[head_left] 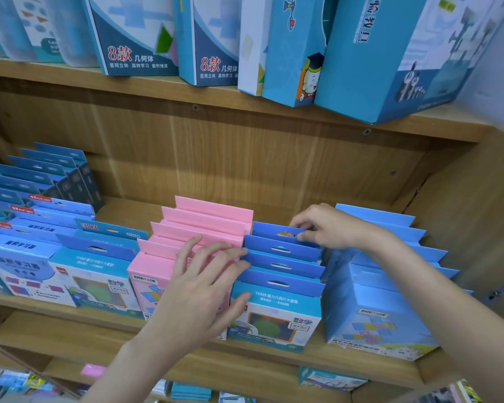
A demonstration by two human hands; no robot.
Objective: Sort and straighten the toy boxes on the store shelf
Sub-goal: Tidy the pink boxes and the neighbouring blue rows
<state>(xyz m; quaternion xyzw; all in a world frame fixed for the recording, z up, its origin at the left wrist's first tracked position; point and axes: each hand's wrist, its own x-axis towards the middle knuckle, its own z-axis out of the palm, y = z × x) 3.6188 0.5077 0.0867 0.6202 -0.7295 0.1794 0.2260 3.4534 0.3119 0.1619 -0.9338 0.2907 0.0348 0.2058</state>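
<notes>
On the middle wooden shelf (245, 353) stand rows of toy boxes, one behind another. A row of blue boxes with hang-tabs (277, 303) sits at the centre, between a pink row (204, 225) and a light blue row (376, 309). My left hand (207, 289) lies across the front pink box, its straight fingertips touching the left edges of the blue tabs. My right hand (323, 228) pinches the top tab of the rearmost blue box (274, 229) in the centre row.
More blue boxes (41, 257) fill the shelf's left part, some leaning. Large blue boxes (376, 53) stand on the upper shelf, overhanging its edge. The shelf's right side wall (463, 213) stands close to the light blue row. Further goods lie on the shelf below.
</notes>
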